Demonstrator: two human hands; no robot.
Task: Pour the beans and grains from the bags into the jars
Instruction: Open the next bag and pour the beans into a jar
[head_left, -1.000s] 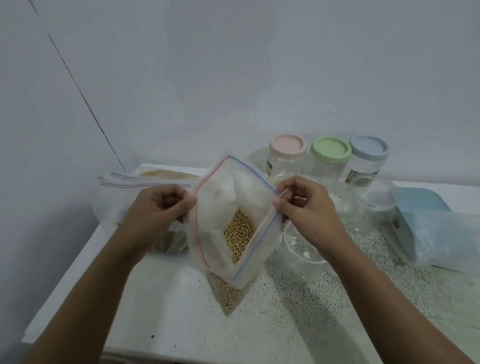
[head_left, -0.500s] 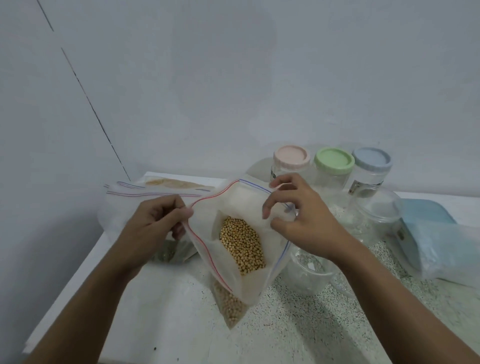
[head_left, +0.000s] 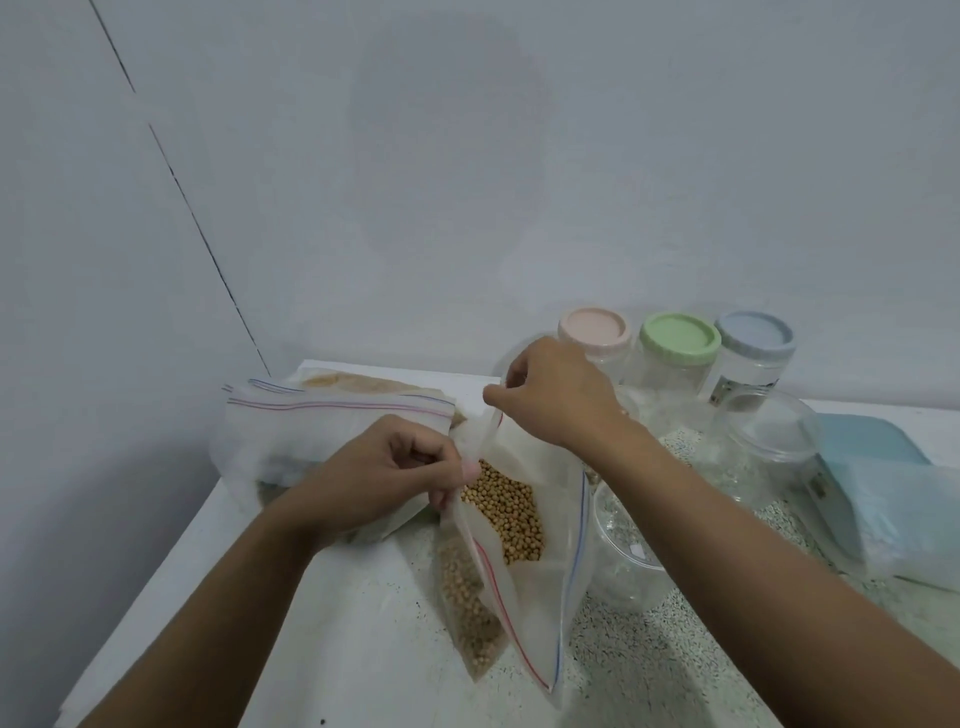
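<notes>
fingers (head_left: 441, 467) of the left hand (head_left: 374, 478) and right hand (head_left: 561, 400) pinch opposite lips of the open soybean bag (head_left: 519, 577), just left of a lidless clear jar (head_left: 631, 545). opening looks done; next, its mouth must tip over that jar.

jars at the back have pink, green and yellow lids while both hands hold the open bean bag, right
Wrong colour: the head view shows a pink lid, a green lid and a blue lid, not yellow. The left hand and right hand do hold the open bean bag.
</notes>
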